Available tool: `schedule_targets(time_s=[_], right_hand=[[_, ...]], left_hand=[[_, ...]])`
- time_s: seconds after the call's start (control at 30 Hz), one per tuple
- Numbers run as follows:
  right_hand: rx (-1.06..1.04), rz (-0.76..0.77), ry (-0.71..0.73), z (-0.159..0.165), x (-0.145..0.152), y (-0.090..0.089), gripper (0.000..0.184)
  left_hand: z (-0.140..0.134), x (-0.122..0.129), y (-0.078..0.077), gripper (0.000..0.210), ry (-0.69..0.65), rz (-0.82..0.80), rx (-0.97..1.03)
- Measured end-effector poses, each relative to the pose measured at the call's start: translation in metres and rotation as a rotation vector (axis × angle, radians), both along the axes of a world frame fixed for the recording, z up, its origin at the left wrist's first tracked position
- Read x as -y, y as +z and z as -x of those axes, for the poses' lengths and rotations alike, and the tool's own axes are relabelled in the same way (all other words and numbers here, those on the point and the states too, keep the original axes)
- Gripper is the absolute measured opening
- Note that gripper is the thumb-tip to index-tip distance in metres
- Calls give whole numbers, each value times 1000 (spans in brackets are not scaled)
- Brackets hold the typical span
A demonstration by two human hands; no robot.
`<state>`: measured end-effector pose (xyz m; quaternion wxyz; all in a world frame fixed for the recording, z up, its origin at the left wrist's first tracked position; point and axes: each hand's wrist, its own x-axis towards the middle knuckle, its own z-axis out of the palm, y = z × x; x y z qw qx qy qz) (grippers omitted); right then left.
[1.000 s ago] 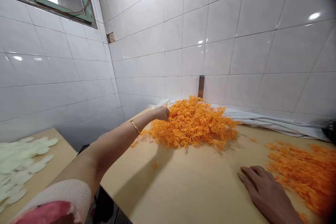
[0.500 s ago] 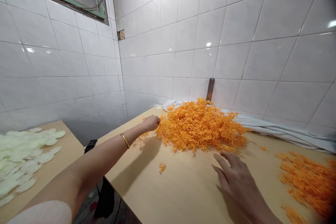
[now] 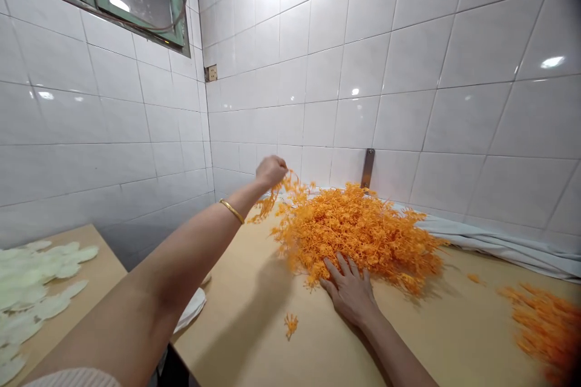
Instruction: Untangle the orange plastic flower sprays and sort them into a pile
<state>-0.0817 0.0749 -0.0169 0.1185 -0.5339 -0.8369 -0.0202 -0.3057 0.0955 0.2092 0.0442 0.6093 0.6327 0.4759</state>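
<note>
A heap of orange plastic flower sprigs lies tangled on the tan tabletop. My left hand, closed, is raised over the heap's far left side. Orange sprigs hang from its fingers, some of them blurred and seeming to trail toward the heap. My right hand rests with fingers spread against the heap's near edge, fingertips touching the sprigs. One loose orange sprig lies by itself on the table, left of my right hand.
At the right edge is a second, blurred orange pile. Pale cloth runs along the tiled wall, near an upright metal strip. Another table at left bears pale flat petal-like pieces. White round pieces show under my left arm.
My left hand has risen from the heap's left side, drawing sprigs upward. My right hand has moved left and forward, from above the table onto the heap's near edge.
</note>
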Motion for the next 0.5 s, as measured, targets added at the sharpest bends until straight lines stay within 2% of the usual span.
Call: schedule_targets(time_s=[0.07, 0.13, 0.2, 0.23, 0.3, 0.37, 0.43, 0.5], right_hand=[[-12, 29, -15, 1, 1, 1, 52], [-16, 62, -28, 3, 2, 5, 52], [-16, 98, -30, 4, 7, 11, 52], [-21, 105, -25, 3, 10, 15, 53], [-61, 62, 2, -3, 18, 23, 55], [-172, -57, 58, -17, 27, 31, 50], [-397, -141, 97, -39, 37, 39, 41], [-718, -37, 94, -68, 47, 45, 41]], left_hand=[[3, -3, 26, 4, 4, -87, 138], [-3, -3, 44, 5, -47, -130, 274], [-17, -1, 48, 7, -144, -118, 399], [-27, 0, 43, 8, -206, -94, 458], [-50, 6, 24, 11, -347, -23, 567], [-75, 13, -6, 12, -489, 54, 666], [-99, 20, -39, 14, -616, 133, 755], [-125, 28, -71, 16, -748, 222, 887]])
